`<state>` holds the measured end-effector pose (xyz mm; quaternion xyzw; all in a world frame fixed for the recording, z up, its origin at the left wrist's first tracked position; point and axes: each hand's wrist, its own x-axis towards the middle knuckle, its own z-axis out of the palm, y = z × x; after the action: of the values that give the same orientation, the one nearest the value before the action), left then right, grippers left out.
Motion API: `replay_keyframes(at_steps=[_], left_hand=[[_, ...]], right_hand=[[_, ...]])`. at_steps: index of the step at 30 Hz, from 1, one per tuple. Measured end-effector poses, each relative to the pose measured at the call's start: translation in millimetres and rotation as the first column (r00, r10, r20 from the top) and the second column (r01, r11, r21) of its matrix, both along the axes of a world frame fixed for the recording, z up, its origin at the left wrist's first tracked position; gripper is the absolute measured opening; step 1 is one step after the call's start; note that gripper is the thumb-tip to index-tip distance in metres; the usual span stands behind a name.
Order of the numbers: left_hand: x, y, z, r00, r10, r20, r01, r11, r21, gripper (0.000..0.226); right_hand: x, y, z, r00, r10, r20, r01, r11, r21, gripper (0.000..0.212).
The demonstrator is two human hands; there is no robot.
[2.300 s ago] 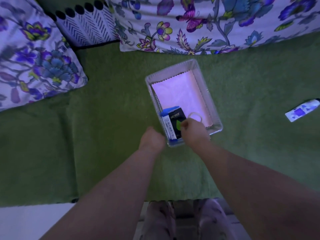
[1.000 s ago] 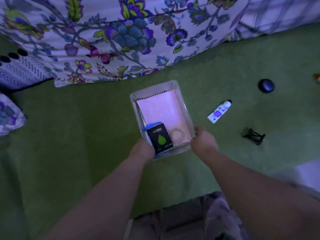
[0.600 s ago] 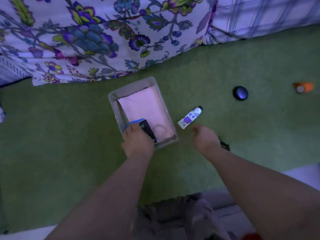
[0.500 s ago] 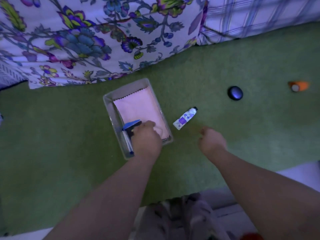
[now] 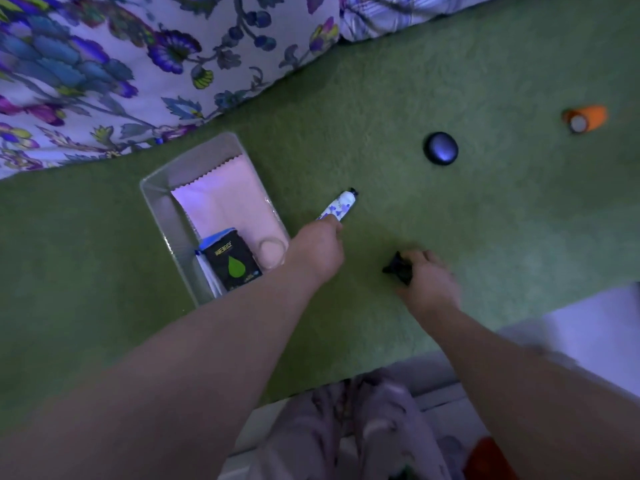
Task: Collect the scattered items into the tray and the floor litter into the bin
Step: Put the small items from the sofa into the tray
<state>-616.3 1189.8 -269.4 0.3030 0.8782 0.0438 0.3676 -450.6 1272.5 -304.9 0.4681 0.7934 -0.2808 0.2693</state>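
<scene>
A clear plastic tray (image 5: 157, 209) stands on the green bedspread (image 5: 415, 81). Inside it lie a pink cloth (image 5: 221, 199), a black packet with a green drop (image 5: 233, 261) and a clear ring (image 5: 272, 252). My left hand (image 5: 317, 249) reaches past the tray's right side, its fingertips on the near end of a small white tube with purple flowers (image 5: 341, 204). My right hand (image 5: 427, 277) grips a black hair claw clip (image 5: 398, 270) on the bedspread. Farther right lie a dark round case (image 5: 441, 148) and an orange cylinder (image 5: 585, 118).
A floral quilt (image 5: 121, 71) runs along the back left, with a plaid pillow (image 5: 398, 8) beside it. The bed's near edge meets a pale floor (image 5: 581, 330) at the lower right. My legs (image 5: 363, 434) show at the bottom, with something red (image 5: 491, 459) beside them.
My left hand left the tray and went right to the flowered tube. My right hand moved right and closed on the black clip. The view shifted right.
</scene>
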Motion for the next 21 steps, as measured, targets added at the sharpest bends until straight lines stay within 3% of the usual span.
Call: replay_keyframes(at_steps=[7,11,15,21], left_hand=[[-4.1,16.9,-4.9,0.998,0.02,-0.064,-0.023,0.998,-0.052,0.035],[-10.8,27.0,-8.9,0.995,-0.016,-0.098,0.003,0.992,-0.13,0.036],[-16.2,40.3,-17.5,0.994,-0.055,-0.099,0.032,0.975,-0.219,0.042],[-12.1,51.0,-36.3,0.981,-0.069,-0.183,0.025,0.973,-0.228,0.042]], right_hand=[[-1.2,9.9,4.0,0.971,-0.144,-0.188,0.134,0.989,-0.064,0.042],[-10.8,21.1,10.8,0.923,-0.248,-0.295,0.236,0.969,-0.077,0.048],[-16.9,28.9,5.9,0.929,-0.255,-0.268,0.243,0.967,-0.076,0.049],[-19.7,32.4,-8.7,0.964,-0.224,-0.142,0.214,0.973,-0.081,0.044]])
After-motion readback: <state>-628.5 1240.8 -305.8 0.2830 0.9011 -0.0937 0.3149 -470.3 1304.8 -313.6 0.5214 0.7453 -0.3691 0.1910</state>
